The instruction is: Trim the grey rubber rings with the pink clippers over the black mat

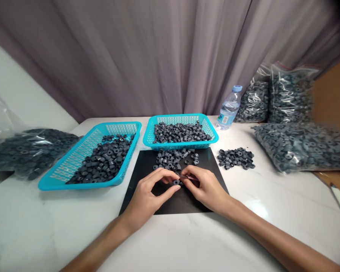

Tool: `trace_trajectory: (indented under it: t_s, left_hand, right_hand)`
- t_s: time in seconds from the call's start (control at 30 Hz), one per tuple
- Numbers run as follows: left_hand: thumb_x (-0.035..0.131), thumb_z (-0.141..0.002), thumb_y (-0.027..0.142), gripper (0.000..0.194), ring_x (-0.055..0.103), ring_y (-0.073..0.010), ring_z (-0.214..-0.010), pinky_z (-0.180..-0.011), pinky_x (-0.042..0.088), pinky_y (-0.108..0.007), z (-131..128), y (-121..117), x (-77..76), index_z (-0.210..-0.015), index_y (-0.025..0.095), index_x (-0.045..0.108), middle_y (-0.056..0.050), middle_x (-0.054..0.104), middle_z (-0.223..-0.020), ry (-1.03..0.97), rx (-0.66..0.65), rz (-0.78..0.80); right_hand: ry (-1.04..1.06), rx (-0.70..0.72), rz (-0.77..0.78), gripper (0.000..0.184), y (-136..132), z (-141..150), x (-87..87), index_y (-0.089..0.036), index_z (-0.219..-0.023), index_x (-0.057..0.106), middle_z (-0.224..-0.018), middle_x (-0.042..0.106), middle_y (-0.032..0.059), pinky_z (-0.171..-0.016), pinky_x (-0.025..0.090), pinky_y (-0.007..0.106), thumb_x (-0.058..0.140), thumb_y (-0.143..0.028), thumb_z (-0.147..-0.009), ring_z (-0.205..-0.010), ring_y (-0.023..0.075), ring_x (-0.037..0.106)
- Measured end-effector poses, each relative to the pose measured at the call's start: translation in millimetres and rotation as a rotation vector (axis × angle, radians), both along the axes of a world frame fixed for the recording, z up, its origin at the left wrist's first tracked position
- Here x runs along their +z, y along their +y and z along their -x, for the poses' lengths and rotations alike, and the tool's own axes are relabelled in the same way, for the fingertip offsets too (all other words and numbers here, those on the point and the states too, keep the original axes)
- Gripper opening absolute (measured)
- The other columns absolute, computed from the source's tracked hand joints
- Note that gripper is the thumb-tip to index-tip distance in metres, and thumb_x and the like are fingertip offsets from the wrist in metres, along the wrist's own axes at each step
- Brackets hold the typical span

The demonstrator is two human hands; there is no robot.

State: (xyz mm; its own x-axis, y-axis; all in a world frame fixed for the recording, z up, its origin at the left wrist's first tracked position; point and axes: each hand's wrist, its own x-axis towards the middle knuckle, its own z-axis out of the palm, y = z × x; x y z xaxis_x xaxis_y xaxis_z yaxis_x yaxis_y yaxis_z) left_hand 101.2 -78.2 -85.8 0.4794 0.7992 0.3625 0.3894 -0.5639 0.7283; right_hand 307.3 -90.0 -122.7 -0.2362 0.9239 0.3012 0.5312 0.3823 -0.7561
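Over a black mat, my left hand pinches a small dark grey ring-shaped part between thumb and fingers. My right hand is closed on a thin tool, whose tip meets the part; the grip hides most of it, so its kind is unclear. Just beyond my hands lies a pile of similar grey parts on the mat's far half. A few more grey parts show between and behind my fingers.
Turquoise baskets of grey parts stand at the left and behind the mat. Right of the mat lies a loose heap. A water bottle stands behind it. Filled plastic bags flank the right, another bag the left.
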Motion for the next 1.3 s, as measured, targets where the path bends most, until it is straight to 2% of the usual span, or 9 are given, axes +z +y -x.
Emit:
trace_trajectory:
  t_s: [0.17, 0.4, 0.63, 0.83, 1.0, 1.3]
  left_hand:
    - [0.066, -0.093, 0.019, 0.015, 0.059, -0.0123, -0.082, -0.081, 0.049, -0.024, -0.1, -0.1, 1.2, -0.105, 0.026, 0.072, 0.001, 0.07, -0.098, 0.05, -0.037, -0.012]
    - [0.061, -0.095, 0.022, 0.012, 0.061, -0.0126, -0.078, -0.078, 0.05, -0.025, 0.3, -1.4, 1.4, -0.1, 0.023, 0.071, 0.001, 0.069, -0.089, 0.082, 0.023, 0.066]
    - [0.063, -0.094, 0.022, 0.011, 0.072, -0.0149, -0.1, -0.094, 0.055, -0.026, -0.7, -2.9, -2.1, -0.104, 0.022, 0.067, -0.001, 0.075, -0.105, -0.085, -0.047, 0.269]
    - [0.067, -0.093, 0.023, 0.014, 0.075, -0.0171, -0.103, -0.098, 0.057, -0.027, -1.8, -1.2, -3.0, -0.106, 0.021, 0.063, -0.003, 0.076, -0.109, -0.19, -0.095, 0.437]
    - [0.065, -0.096, 0.026, 0.015, 0.074, -0.0177, -0.106, -0.1, 0.057, -0.028, 1.6, 0.5, -6.5, -0.11, 0.02, 0.062, -0.005, 0.076, -0.112, -0.231, -0.105, 0.501]
    - [0.06, -0.099, 0.029, 0.022, 0.075, -0.0185, -0.1, -0.096, 0.059, -0.031, 0.1, -0.4, -3.9, -0.116, 0.019, 0.068, -0.006, 0.079, -0.107, -0.234, -0.105, 0.547]
  right_hand:
    - [-0.006, -0.001, -0.004, 0.008, -0.7, -0.2, 0.0, -0.023, -0.092, 0.06, -0.084, 0.067, -0.0011, -0.066, 0.038, 0.026, 0.055, -0.017, -0.093, -0.072, 0.0157, 0.059]
    - [-0.002, -0.004, 0.002, 0.009, -0.9, 0.6, 0.1, -0.023, -0.091, 0.06, -0.084, 0.067, -0.0013, -0.066, 0.039, 0.026, 0.054, -0.017, -0.094, -0.072, 0.0156, 0.059]
    - [0.041, -0.041, 0.038, 0.008, 0.4, 0.7, 2.3, -0.022, -0.09, 0.061, -0.081, 0.067, -0.0013, -0.065, 0.039, 0.027, 0.055, -0.018, -0.092, -0.07, 0.0159, 0.058]
    - [0.107, -0.061, 0.069, 0.011, 2.1, 0.7, 0.3, -0.022, -0.088, 0.063, -0.083, 0.07, 0.0012, -0.067, 0.044, 0.027, 0.054, -0.023, -0.095, -0.072, 0.0174, 0.062]
    - [0.095, -0.063, 0.064, 0.011, 2.0, 0.7, -0.8, -0.021, -0.088, 0.063, -0.081, 0.069, 0.0009, -0.066, 0.045, 0.027, 0.055, -0.023, -0.095, -0.071, 0.017, 0.062]
    - [0.092, -0.06, 0.059, 0.01, 0.9, 0.5, 4.4, -0.021, -0.088, 0.063, -0.08, 0.069, 0.0012, -0.064, 0.044, 0.026, 0.054, -0.022, -0.094, -0.069, 0.0168, 0.06]
